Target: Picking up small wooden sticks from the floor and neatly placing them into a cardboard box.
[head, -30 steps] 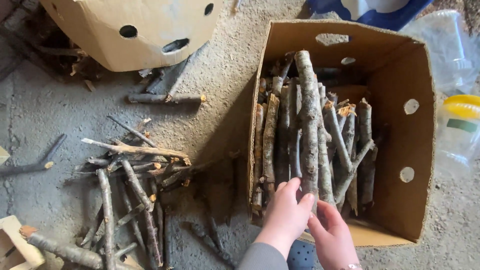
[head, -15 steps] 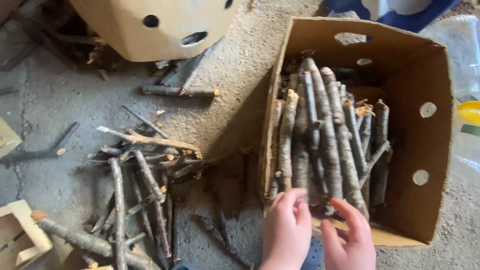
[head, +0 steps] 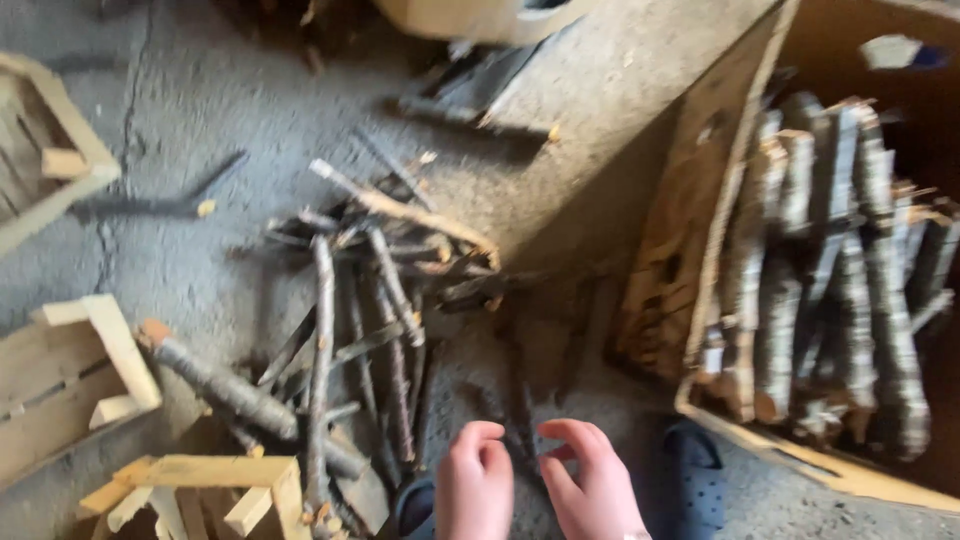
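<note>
Rough grey concrete floor [head: 200, 90], cracked and dusty, fills most of the view from above. At right stands a brown cardboard box [head: 690, 260] with its near flap folded down and a round hole high in its far wall; it is packed with cut sticks [head: 830, 290] lying side by side lengthwise. The bottom edge of a second, paler cardboard box [head: 480, 15] shows at the top. Light wooden crates [head: 70, 370] sit along the left edge, one upper left, one lower left, and a slatted piece at the bottom.

A loose pile of sticks [head: 370, 290] lies on the floor between the crates and the brown box, thin branches crossing one another, with one thicker log [head: 230, 390] at its lower left.

Compared with half a second ago, the view has swung left and closer: the brown box, then near the middle, now sits at the right edge, and the loose pile has come to the centre. Both hands, which were then resting on the stick ends in the box, are now clear of it.

The left hand [head: 475, 485] and right hand [head: 590, 480] hang side by side at the bottom centre, fingers loosely curled, palms turned toward each other, empty and touching nothing. They hover just below the loose pile, above dark blue clogs [head: 695, 475]
</note>
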